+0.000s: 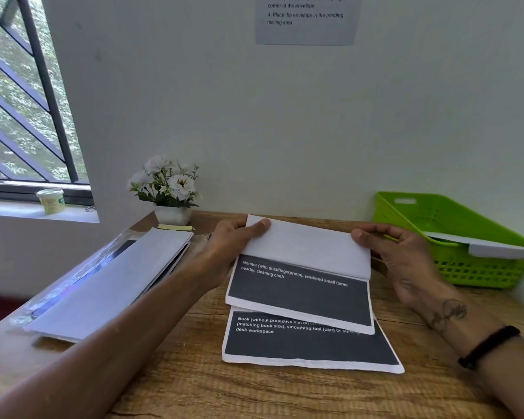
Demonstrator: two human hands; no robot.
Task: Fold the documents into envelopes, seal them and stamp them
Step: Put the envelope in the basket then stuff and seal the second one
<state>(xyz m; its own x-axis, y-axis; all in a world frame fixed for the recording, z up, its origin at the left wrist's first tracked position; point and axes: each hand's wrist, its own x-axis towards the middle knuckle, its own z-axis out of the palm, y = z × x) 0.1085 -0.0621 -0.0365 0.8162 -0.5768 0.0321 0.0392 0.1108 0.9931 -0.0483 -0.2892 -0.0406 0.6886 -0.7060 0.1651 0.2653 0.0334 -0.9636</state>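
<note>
Right now I see both hands on the top document (300, 285), which lies near the middle of the tabletop (194, 382), towards its far edge. My left hand (233, 243) pinches the far-left corner of the folded-over flap, thumb on top, fingers under. My right hand (397, 252) holds the far-right corner the same way, thumb on the white back side. So the hands are apart, each clamped on one corner of the same sheet. The flap is bent towards me but not yet pressed flat; the dark printed part is visible below it.

What can go wrong, imo:
- The flap edge looks not fully parallel w/ the sheet's near edge. If I crease now, the fold may come skew & the doc may not fit the envelope.
- A second document (309, 343) lies under the first, partly covered & turned a bit. Pressing down could drag it, or I could catch both sheets.
- The stack of envelopes (112, 285) sits at the left edge, overhanging the near-left side a little, close to my left forearm. An elbow move may push it off.

The green basket (454, 237) at the far-right corner holds something white; I cannot tell what it is.
</note>
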